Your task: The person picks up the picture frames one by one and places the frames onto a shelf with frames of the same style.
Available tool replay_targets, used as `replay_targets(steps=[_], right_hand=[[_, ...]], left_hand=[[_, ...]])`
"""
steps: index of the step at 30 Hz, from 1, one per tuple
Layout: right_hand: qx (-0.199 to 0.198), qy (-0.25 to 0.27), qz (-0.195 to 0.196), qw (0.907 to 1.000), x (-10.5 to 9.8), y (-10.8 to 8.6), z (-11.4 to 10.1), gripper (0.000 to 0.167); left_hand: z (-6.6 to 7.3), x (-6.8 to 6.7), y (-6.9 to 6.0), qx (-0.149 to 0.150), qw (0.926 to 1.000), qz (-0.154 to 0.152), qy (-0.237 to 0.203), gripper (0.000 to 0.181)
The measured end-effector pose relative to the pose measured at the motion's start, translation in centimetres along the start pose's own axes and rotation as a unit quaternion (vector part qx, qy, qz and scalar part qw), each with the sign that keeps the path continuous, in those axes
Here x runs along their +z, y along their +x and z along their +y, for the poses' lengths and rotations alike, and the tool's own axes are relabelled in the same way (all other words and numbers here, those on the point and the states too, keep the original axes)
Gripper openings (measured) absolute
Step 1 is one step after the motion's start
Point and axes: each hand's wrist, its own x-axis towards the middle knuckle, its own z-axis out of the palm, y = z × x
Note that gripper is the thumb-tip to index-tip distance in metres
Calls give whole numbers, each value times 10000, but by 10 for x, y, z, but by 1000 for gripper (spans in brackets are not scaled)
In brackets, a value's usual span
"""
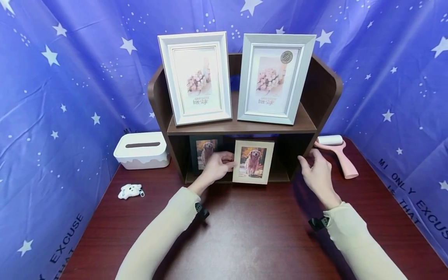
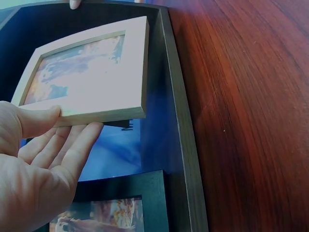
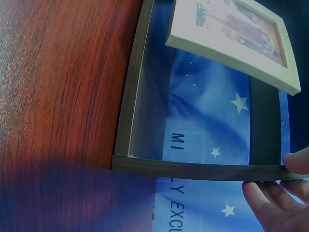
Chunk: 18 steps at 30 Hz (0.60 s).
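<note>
My left hand (image 1: 217, 168) pinches the left edge of a pale wooden photo frame (image 1: 238, 175), thumb on the front and fingers behind. A golden dog shows in its picture. This frame stands in the lower compartment of a dark brown desktop shelf (image 1: 241, 127), tilted in the left wrist view. Beside it, a dark photo frame (image 2: 153, 200) with a similar picture is partly covered by my left hand in the head view. At the shelf's right side panel (image 3: 203, 169), my right hand (image 1: 318, 173) holds the edge, thumb inside and fingers outside.
Two larger photo frames, one white (image 1: 168, 77) and one light grey (image 1: 245, 77), stand on the upper level. Left of the shelf are a white tissue box (image 1: 141, 159) and a small white dog-shaped pouch (image 1: 130, 191). A pink lint roller (image 1: 344, 159) lies to the right.
</note>
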Motion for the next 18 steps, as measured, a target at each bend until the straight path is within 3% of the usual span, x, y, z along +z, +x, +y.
replay_targets(steps=[4, 11, 18], right_hand=[[16, -15, 4, 10000, 0, 0, 0, 19], [-73, 5, 4, 10000, -1, 0, 0, 19], [-39, -5, -5, 10000, -2, 0, 0, 20]], left_hand=[[0, 3, 5, -77, 9999, 46, 120, 21], [-2, 8, 10, 137, 9969, 227, 742, 18], [-3, 12, 18, -162, 9991, 270, 292, 19]])
